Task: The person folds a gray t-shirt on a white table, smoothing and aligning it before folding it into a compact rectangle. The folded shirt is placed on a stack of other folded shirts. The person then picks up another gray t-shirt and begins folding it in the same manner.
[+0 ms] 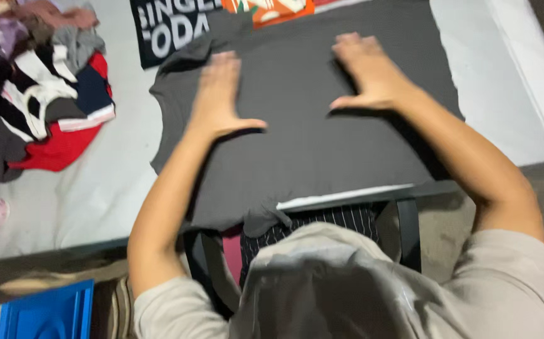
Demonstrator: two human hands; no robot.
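Dark grey cotton t-shirt (322,138) lies flat, not folded yet; left hand (218,100) and right hand (369,72) press it, fingers together, thumbs out; pile of mixed clothes (30,94) waits.

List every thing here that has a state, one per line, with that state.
Grey T-shirt: spread flat on the white bed.
Left hand: open, palm down, pressing the shirt.
Right hand: open, palm down, pressing the shirt.
Black printed shirt: lying flat, partly under the grey one.
Pile of clothes: heaped, unfolded.
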